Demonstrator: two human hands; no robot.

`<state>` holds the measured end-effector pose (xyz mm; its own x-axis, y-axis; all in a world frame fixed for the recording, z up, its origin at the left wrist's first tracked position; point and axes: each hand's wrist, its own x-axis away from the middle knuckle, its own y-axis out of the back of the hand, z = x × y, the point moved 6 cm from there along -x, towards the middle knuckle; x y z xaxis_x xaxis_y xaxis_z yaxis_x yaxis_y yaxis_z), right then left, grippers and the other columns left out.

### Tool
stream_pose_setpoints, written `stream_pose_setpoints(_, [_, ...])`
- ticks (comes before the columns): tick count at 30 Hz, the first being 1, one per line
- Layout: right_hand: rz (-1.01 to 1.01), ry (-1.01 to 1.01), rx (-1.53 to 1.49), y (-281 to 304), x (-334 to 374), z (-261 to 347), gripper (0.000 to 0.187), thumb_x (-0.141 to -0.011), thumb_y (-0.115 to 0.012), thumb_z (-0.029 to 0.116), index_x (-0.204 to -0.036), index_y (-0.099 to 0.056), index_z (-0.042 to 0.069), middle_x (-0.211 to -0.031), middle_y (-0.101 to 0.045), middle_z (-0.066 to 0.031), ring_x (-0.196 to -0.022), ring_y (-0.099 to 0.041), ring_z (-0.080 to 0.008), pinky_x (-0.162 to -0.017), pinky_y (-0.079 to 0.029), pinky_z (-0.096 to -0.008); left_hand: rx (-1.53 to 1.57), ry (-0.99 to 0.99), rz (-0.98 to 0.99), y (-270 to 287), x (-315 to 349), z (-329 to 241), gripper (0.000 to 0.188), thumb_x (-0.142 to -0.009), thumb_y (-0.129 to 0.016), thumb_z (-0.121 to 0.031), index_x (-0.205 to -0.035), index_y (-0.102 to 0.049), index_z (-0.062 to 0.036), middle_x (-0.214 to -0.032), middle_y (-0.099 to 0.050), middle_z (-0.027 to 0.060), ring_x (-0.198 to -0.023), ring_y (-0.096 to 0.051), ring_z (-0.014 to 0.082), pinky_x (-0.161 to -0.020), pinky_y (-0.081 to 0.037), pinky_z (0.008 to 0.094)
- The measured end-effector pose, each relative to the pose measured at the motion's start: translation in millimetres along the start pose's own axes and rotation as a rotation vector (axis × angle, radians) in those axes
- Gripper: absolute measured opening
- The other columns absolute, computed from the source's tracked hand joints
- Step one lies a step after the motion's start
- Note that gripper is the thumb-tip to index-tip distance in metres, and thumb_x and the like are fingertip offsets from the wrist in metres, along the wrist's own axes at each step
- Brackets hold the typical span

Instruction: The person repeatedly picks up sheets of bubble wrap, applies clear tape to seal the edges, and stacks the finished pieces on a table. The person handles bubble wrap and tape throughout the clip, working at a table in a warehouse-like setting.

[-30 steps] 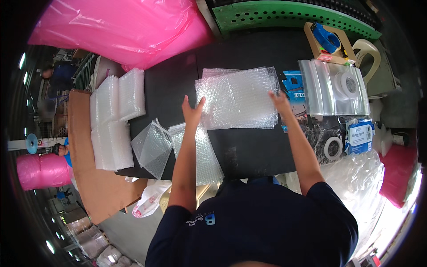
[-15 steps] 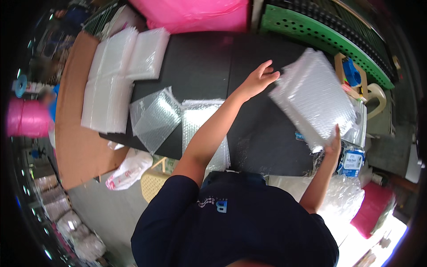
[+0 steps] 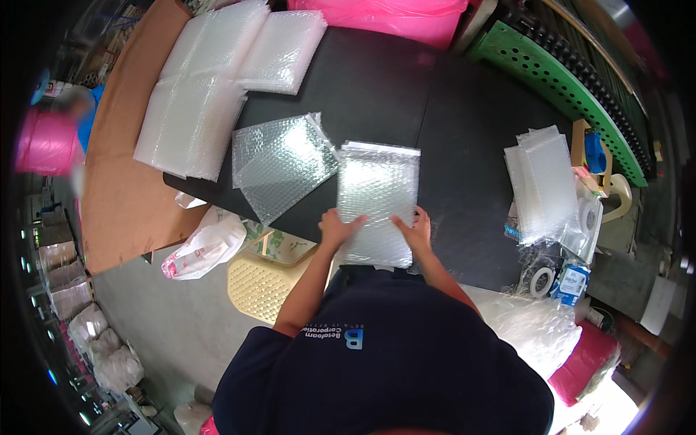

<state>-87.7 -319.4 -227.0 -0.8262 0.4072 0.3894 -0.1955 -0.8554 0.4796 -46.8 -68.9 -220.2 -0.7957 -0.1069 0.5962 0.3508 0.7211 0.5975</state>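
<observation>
A stack of clear bubble-wrap pouches lies at the table's front edge, close to my body, with a pale strip along its far end. My left hand grips its left side, thumb on top. On its right side my right hand does the same, fingers round the edge. Just left of the stack, some loose bubble-wrap pouches lie fanned out. More bubble-wrap pouches are piled at the table's right end, apart from both hands.
Tall piles of bubble wrap stand at the left of the black table, by a brown board. At right are a blue tape dispenser, a tape roll and a green perforated rack. A cream stool stands below.
My right hand has let go of the pouches at right, which now lie on the table. Both hands have come to the stack before me and taken hold of its sides. The view has shifted.
</observation>
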Motion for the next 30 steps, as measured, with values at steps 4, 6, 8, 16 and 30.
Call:
stream_pose_setpoints(4, [0.299,-0.11,-0.508,5.8,-3.0,39.1,0.072,-0.066,-0.085,0.017,-0.122,-0.047,-0.005,-0.115,-0.059,-0.0145,-0.103,-0.059,-0.0233,-0.09,-0.047,-0.0382,0.565,-0.316,0.039,33.3,18.2,-53.5,0.081,-0.058,-0.089,-0.029,-0.119,-0.045,-0.0006,-0.106,-0.059,0.0162,-0.103,-0.057,0.0235,-0.089,-0.046,0.0364])
stream_pose_setpoints(6, [0.339,0.104,-0.614,38.7,2.4,81.0,0.07,-0.064,-0.085,0.006,-0.122,-0.047,-0.003,-0.115,-0.059,-0.0126,-0.105,-0.058,-0.022,-0.093,-0.047,-0.0366,0.769,-0.639,0.044,56.0,37.0,-87.8,0.077,-0.057,-0.089,-0.019,-0.118,-0.045,-0.0021,-0.105,-0.06,0.0138,-0.1,-0.059,0.0206,-0.087,-0.048,0.0332])
stream_pose_setpoints(8, [0.365,0.236,-0.525,56.3,2.1,86.0,0.067,-0.065,-0.084,0.005,-0.121,-0.048,0.001,-0.114,-0.058,-0.0094,-0.107,-0.056,-0.0208,-0.094,-0.045,-0.0341,0.442,-0.863,0.002,69.7,47.0,-112.5,0.073,-0.06,-0.087,-0.016,-0.119,-0.045,-0.0042,-0.105,-0.061,0.0117,-0.097,-0.06,0.0191,-0.086,-0.048,0.032])
stream_pose_setpoints(16, [0.345,0.351,0.102,51.9,-26.8,73.4,0.056,-0.071,-0.078,0.005,-0.119,-0.051,-0.001,-0.113,-0.061,-0.0117,-0.105,-0.057,-0.0241,-0.092,-0.045,-0.0347,0.096,-1.031,0.28,91.1,0.4,-120.6,0.065,-0.058,-0.083,-0.016,-0.116,-0.055,-0.0047,-0.117,-0.058,0.0126,-0.114,-0.052,0.0279,-0.098,-0.04,0.0372])
stream_pose_setpoints(30, [0.31,-0.201,-0.362,61.6,-29.5,47.0,0.062,-0.07,-0.08,0.011,-0.124,-0.05,-0.002,-0.115,-0.06,-0.0109,-0.107,-0.057,-0.0216,-0.095,-0.043,-0.0347,-0.667,-0.489,-0.275,210.5,-142.9,-11.6,0.128,-0.031,-0.085,-0.059,-0.139,-0.032,-0.0159,-0.128,-0.04,0.0168,-0.128,-0.033,0.0379,-0.106,-0.019,0.0624])
